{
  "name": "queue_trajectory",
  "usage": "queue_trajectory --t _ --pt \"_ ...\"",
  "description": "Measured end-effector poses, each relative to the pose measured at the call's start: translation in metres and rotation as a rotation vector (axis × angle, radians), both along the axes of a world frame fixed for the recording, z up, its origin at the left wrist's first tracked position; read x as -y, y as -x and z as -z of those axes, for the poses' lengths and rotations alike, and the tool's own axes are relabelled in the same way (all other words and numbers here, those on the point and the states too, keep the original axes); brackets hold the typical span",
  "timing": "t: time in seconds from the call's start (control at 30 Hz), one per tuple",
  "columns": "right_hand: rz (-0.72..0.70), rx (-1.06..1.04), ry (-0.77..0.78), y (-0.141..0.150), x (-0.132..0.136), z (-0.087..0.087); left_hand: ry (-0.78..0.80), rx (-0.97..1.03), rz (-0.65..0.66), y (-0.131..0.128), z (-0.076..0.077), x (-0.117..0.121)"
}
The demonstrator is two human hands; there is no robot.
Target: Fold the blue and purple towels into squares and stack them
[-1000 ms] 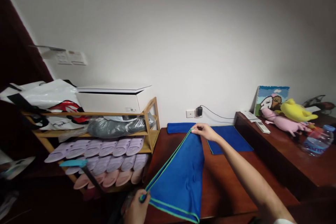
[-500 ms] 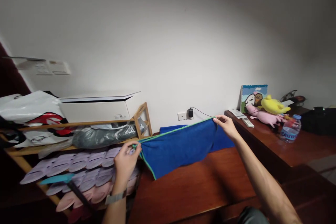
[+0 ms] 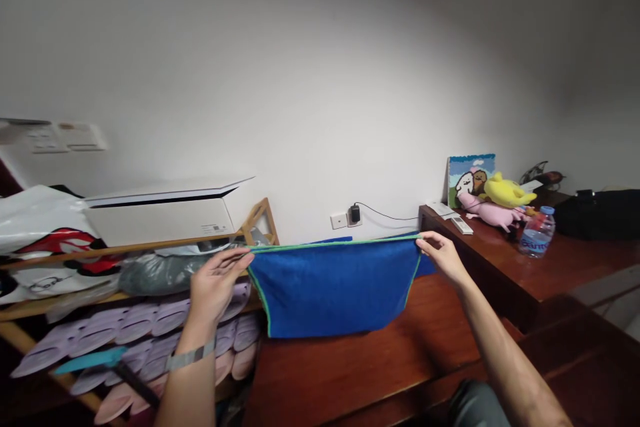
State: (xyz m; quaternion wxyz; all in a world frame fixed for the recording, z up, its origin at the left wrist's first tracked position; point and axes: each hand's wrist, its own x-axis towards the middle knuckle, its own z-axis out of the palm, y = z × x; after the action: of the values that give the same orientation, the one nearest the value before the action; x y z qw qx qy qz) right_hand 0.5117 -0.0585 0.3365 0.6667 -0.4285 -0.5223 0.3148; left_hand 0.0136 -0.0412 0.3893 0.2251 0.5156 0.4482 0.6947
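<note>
Your grip is closed in a pinch at both ends of one edge: your left hand (image 3: pixel 213 280) and your right hand (image 3: pixel 443 257) each have thumb and fingers shut on an upper corner of a blue cloth (image 3: pixel 335 290) with bright green trim. Take that cloth as the landmark. It is stretched wide between your hands, its top edge nearly level and its body hanging down in front of you over a glossy reddish-brown worktop (image 3: pixel 325 380); whether its lower edge touches the wood, you cannot tell. More blue fabric (image 3: pixel 426 268) shows behind it, partly hidden. Beyond the cloth, on the pale wall, a black plug (image 3: pixel 355 213) sits in a socket with a thin cord running right. To the right of the cloth, on a raised dark wooden surface (image 3: pixel 565 270), are a white remote control (image 3: pixel 462 225), a picture of two cartoon animals (image 3: pixel 473 177), a yellow plush toy (image 3: pixel 507 191) over a pink one (image 3: pixel 493 213), and a clear bottle (image 3: pixel 537 237) with a blue cap, upright. To the left of the cloth stands a wooden rack (image 3: pixel 125 248) with a white box (image 3: pixel 160 220) on top and rows of purple slippers (image 3: pixel 135 325) lower down. A band (image 3: pixel 191 355) circles your left wrist.
</note>
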Motion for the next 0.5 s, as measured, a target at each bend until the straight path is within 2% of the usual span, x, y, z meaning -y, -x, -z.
queue_trajectory --t 0.2,0.33,0.43,0.5 --pt "0.062 0.053 -0.035 -0.010 0.046 -0.003 0.005 0.181 -0.039 -0.005 -0.001 0.046" --pt "0.139 0.076 -0.061 -0.019 0.070 -0.005 0.015 0.163 -0.126 -0.007 0.000 0.071" --pt "0.137 0.083 -0.021 -0.018 0.063 0.004 0.076 0.069 -0.147 0.000 0.015 0.063" --pt "0.100 0.081 0.044 -0.012 0.040 0.021 0.143 -0.007 -0.110 0.008 0.035 0.043"
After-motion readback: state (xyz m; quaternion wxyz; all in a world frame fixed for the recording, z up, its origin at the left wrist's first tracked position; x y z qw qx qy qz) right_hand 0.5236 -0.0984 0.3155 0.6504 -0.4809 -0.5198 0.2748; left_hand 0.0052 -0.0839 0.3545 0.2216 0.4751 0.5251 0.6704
